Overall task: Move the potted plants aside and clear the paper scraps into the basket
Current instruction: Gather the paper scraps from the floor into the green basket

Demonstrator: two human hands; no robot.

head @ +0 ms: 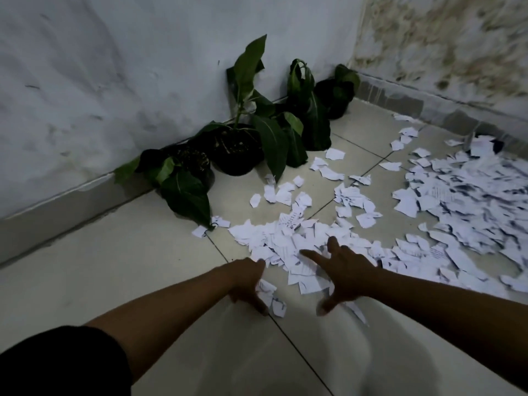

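Progress: the potted plants [237,144] stand in a row against the wall [114,81], off the main spread of paper, so I judge that part done; clearing has barely begun or is mid-way, since most scraps lie on the floor [114,267].
What is left: nearly all the paper scraps [285,241] must go into the basket, which I cannot make out with certainty; a pale, blurred curved shape at the bottom edge may be it.
Where the paper lies: one heap just ahead of both hands, a wider and denser spread to the right by the stained wall [443,38], and loose bits trailing up to the nearest pots.
How the paper looks: small torn white pieces with dark print, flat or slightly curled, overlapping loosely; light and likely to scatter.
Left hand [245,281]: low on the near heap, thumb out, other fingers bent down onto the scraps; whether they have hold of any I cannot tell.
Right hand [347,277]: spread wide over the heap, fingers [313,256] straight, gripping nothing.
Step in hand: likely raking the heap together between both hands.
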